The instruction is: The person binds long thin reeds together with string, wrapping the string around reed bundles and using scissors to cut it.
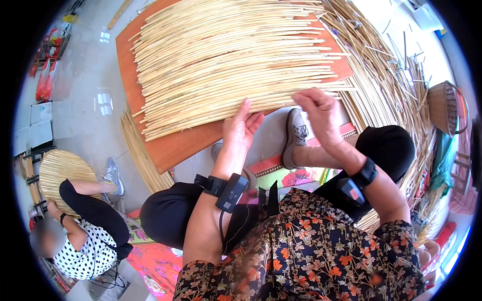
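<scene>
Pale straw stalks (231, 55) lie side by side in a wide layer on an orange-brown board (168, 155). At their front edge my left hand (241, 123) is turned palm up, fingers loosely bent and apart, thumb against or just beside the nearest stalks. My right hand (316, 108) is closed in a pinch over the right part of that front edge; whatever lies between its fingertips is too small to make out. Black devices are strapped to both my forearms.
Loose stalks (381, 100) heap at the right beside a wicker basket (442, 108). A narrow bundle (140, 150) lies left of the board. At lower left another person (88, 251) sits by a round woven straw piece (63, 175). A patterned mat (150, 266) covers floor beneath me.
</scene>
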`<state>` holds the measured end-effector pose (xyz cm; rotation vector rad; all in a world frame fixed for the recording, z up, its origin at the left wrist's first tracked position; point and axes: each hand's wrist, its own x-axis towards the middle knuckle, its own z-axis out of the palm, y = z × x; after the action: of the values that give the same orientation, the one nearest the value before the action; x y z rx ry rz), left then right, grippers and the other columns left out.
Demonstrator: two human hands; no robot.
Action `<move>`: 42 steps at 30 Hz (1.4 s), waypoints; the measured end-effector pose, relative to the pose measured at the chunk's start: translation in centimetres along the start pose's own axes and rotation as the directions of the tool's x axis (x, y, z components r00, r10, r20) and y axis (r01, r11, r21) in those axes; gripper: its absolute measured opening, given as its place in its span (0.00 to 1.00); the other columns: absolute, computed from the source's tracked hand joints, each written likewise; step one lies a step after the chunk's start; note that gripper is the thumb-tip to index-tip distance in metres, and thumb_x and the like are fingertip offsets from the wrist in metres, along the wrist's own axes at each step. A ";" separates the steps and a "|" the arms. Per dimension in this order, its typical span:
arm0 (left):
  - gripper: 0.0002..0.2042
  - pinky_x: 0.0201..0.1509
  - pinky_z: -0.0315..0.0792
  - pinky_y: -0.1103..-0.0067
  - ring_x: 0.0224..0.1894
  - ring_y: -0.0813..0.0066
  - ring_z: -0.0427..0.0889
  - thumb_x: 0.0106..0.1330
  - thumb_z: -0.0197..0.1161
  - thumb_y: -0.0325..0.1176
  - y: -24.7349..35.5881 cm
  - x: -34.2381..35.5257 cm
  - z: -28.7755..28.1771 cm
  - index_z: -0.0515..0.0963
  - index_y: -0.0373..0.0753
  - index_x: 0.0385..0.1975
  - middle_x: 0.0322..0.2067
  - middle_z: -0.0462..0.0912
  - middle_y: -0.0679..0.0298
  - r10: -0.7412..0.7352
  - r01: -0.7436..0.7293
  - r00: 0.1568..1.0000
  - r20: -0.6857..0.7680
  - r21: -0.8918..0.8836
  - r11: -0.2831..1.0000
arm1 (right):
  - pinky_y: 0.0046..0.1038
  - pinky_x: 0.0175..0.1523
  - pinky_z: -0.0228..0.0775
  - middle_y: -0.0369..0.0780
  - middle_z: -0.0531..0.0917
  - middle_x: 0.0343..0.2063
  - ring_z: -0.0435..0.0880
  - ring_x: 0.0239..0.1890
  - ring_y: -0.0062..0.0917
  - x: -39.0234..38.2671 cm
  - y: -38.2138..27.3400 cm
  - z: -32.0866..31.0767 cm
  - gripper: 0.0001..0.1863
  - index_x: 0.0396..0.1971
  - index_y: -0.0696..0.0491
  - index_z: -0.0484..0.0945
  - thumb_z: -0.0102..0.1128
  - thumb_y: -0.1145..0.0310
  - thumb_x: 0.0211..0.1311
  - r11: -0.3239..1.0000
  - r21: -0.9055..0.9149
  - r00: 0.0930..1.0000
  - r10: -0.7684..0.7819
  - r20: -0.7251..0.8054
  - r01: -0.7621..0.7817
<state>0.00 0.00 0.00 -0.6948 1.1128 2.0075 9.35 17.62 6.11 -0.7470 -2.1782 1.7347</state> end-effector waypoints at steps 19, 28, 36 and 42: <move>0.19 0.44 0.84 0.74 0.40 0.65 0.86 0.64 0.68 0.36 -0.5 -0.1 0.5 0.74 0.34 0.50 0.41 0.83 0.54 0.025 -0.025 0.999 -0.048 0.003 1.000 | 0.31 0.28 0.71 0.45 0.79 0.18 0.80 0.20 0.32 -1.5 1.3 4.0 0.07 0.27 0.58 0.79 0.57 0.70 0.59 0.945 -0.314 0.987 -0.043 0.156 0.091; 0.20 0.39 0.84 0.74 0.37 0.66 0.84 0.62 0.70 0.35 -0.5 -0.2 0.7 0.74 0.32 0.50 0.40 0.82 0.56 0.043 -0.045 0.997 -0.068 -0.026 0.999 | 0.24 0.19 0.67 0.39 0.77 0.13 0.76 0.12 0.19 -1.3 0.5 4.2 0.08 0.28 0.58 0.81 0.56 0.71 0.59 0.954 -0.300 0.984 0.049 0.173 0.006; 0.19 0.39 0.84 0.74 0.37 0.66 0.84 0.63 0.69 0.34 -0.5 -0.3 0.9 0.74 0.31 0.48 0.40 0.82 0.55 0.045 -0.047 0.996 -0.078 -0.030 0.998 | 0.27 0.22 0.69 0.41 0.78 0.14 0.77 0.15 0.25 -1.4 0.6 4.1 0.08 0.27 0.58 0.80 0.56 0.70 0.59 0.965 -0.262 0.983 0.063 0.173 -0.015; 0.17 0.41 0.83 0.71 0.39 0.64 0.84 0.63 0.68 0.32 -0.5 -0.2 1.0 0.74 0.30 0.48 0.41 0.82 0.54 0.042 -0.047 0.994 -0.097 -0.043 0.998 | 0.30 0.25 0.72 0.42 0.77 0.13 0.79 0.15 0.29 -1.7 -0.3 4.0 0.09 0.25 0.58 0.78 0.55 0.70 0.61 0.968 -0.197 0.961 0.195 0.199 -0.155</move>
<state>0.38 0.97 0.42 -0.8038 1.1512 2.0606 8.69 13.32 5.61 -0.8537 -2.5119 1.7945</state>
